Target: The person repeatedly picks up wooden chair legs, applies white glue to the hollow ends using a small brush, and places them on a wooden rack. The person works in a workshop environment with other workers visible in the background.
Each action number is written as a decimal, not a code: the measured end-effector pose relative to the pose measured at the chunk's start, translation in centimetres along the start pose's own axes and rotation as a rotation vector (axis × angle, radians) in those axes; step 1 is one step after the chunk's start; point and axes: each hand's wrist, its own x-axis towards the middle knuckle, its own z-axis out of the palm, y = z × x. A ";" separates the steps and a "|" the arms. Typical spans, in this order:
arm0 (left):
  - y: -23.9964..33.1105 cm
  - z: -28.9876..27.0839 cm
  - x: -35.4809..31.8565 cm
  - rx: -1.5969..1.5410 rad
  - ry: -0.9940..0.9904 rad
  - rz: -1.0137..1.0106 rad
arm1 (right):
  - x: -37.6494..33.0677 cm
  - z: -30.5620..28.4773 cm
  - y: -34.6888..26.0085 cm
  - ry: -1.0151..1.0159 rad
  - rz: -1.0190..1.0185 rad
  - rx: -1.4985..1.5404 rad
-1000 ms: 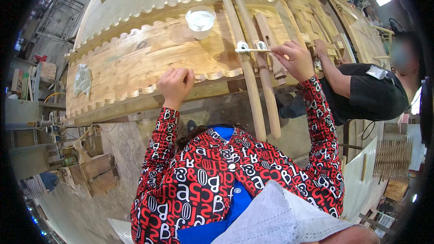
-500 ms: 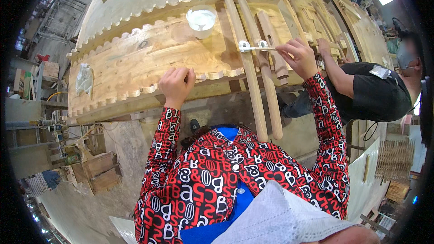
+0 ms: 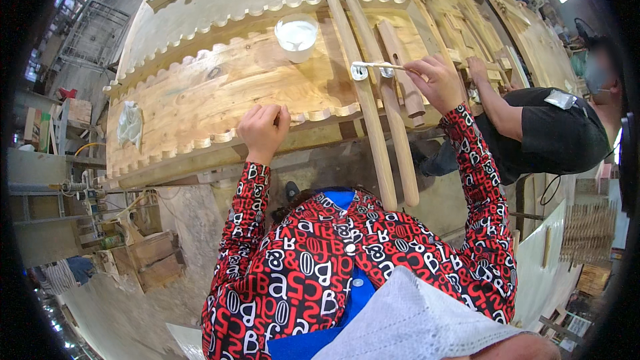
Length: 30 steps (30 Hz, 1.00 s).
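Note:
My right hand (image 3: 437,85) pinches a thin wooden stick (image 3: 399,67). Its white-coated end lies over a white-smeared hole in a long wooden pole (image 3: 373,133). A second long pole (image 3: 399,130) runs alongside, also bearing a white smear around a hole. To their right lies a shorter wooden piece (image 3: 403,70) with a slot in it. Resting by the scalloped front edge of the board, my left hand (image 3: 264,132) is closed in a loose fist, with nothing visible in it. Beyond it stands a translucent tub (image 3: 296,39) holding white liquid or paste.
Scalloped wooden strips (image 3: 213,23) cross the pale wooden worktop (image 3: 200,97). A crumpled whitish plastic bag (image 3: 130,124) lies at its left end. At the right a co-worker in a black shirt (image 3: 557,133) reaches onto the bench among more wooden parts. Both poles overhang the front edge.
The coated stick end has shifted slightly up and left over the left pole's hole, its angle changed. My right hand moved slightly left; my left hand stays closed.

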 end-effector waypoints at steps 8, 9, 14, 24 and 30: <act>0.2 0.2 -0.1 -0.039 -0.017 -0.032 | 3.8 -4.2 -1.5 -0.132 -0.260 -0.307; 0.2 0.3 -0.1 -0.011 -0.022 -0.032 | 5.1 -4.7 -2.2 -0.165 -0.323 -0.434; 0.6 0.5 -0.1 -0.008 -0.051 -0.017 | 10.4 -3.5 -8.6 -0.261 -0.699 -0.801; 0.6 0.1 0.0 -0.071 -0.031 0.031 | 12.7 -2.9 -11.3 -0.447 -0.595 -0.813; 0.7 -0.4 0.4 -0.173 -0.072 0.091 | 7.9 -4.1 -10.2 -0.430 -0.467 -0.722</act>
